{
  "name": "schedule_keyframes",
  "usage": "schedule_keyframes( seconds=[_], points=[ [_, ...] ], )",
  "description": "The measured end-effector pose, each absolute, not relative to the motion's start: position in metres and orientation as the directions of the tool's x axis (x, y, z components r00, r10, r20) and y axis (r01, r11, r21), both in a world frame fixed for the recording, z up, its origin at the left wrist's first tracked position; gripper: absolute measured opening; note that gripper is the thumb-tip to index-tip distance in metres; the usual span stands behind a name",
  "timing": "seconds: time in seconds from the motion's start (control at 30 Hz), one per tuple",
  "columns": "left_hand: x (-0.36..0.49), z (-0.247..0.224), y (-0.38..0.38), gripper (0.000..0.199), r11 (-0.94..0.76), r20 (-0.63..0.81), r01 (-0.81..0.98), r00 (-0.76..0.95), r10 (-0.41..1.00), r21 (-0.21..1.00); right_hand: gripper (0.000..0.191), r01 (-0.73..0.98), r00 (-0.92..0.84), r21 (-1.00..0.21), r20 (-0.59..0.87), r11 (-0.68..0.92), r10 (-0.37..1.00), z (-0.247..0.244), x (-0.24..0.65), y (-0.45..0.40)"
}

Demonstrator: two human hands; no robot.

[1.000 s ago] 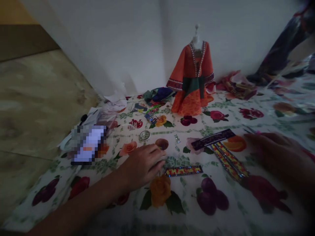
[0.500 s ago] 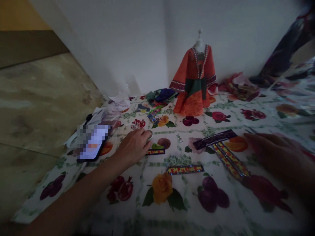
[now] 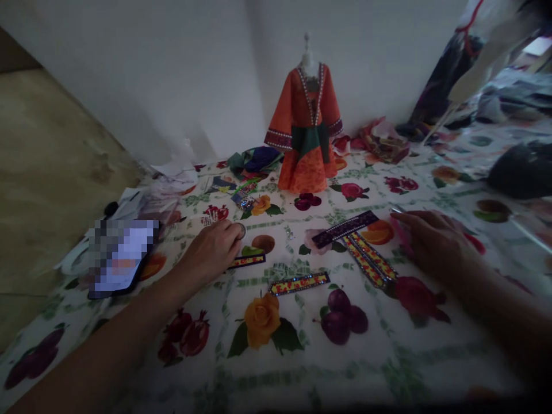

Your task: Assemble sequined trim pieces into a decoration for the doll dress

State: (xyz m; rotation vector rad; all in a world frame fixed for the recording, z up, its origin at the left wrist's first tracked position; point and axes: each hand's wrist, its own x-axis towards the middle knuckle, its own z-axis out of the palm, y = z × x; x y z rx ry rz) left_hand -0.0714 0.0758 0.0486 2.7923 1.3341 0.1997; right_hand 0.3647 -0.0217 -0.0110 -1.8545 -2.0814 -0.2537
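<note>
My left hand (image 3: 211,247) is closed, resting on the flowered cloth, with a small round greyish object (image 3: 242,231) at its fingertips. Partly under that hand lies a short yellow-and-red trim strip (image 3: 250,261). My right hand (image 3: 440,241) has its fingers drawn together over a slim silver tool (image 3: 397,210), mostly hidden, with something pink below. Left of it, a dark beaded strip (image 3: 345,229) lies across the top of a longer yellow-and-red strip (image 3: 370,260). Another jewelled strip (image 3: 299,283) lies between my hands.
A small dress form in an orange-and-green outfit (image 3: 308,132) stands by the wall. A phone (image 3: 125,259) lies at left near papers. Fabric scraps (image 3: 256,160) and a small sparkly packet (image 3: 245,198) lie at the back. A dark rounded object (image 3: 521,169) sits far right.
The view has swung right, so everything sits further left in it. My right hand has come more into view, its fingers over the silver tool. My left hand stays by the short strip.
</note>
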Motion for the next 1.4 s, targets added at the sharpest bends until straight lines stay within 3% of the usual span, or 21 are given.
schedule_keyframes(
  seconds=[0.2,0.27,0.33,0.5,0.7,0.87,1.13,1.4],
  points=[
    [-0.052,0.071,0.051,0.012,-0.638,0.125,0.727,0.630,0.767,0.252,0.039,0.956,-0.090,-0.209,0.460,0.206,0.883,0.018,0.348,-0.031],
    [-0.043,0.080,0.039,0.009,-0.563,0.108,0.671,0.592,0.799,0.482,0.037,0.936,-0.066,-0.285,0.431,0.205,0.900,0.032,0.341,-0.038],
    [-0.033,0.088,0.030,0.009,-0.485,0.068,0.599,0.584,0.809,0.638,0.036,0.911,-0.066,-0.347,0.414,0.224,0.908,0.045,0.333,-0.045],
    [-0.010,0.096,0.020,0.010,-0.344,0.027,0.453,0.573,0.819,0.823,0.030,0.823,-0.128,-0.482,0.356,0.300,0.925,0.069,0.308,-0.056],
    [0.016,0.096,0.012,0.006,-0.312,0.068,0.328,0.585,0.808,0.892,0.027,0.603,-0.260,-0.694,0.295,0.394,0.919,0.085,0.263,-0.049],
    [0.029,0.095,0.009,0.005,-0.334,0.134,0.278,0.552,0.823,0.901,0.018,0.383,-0.241,-0.843,0.304,0.378,0.922,0.083,0.237,-0.036],
    [0.032,0.083,0.009,0.003,-0.247,0.118,0.205,0.493,0.862,0.947,0.007,0.005,-0.277,-0.955,0.283,0.296,0.918,0.066,0.221,-0.021],
    [0.036,0.070,0.015,0.009,-0.257,0.140,0.177,0.495,0.858,0.950,0.007,0.081,-0.149,-0.938,0.324,0.338,0.934,0.045,0.219,-0.016]
  ],
)
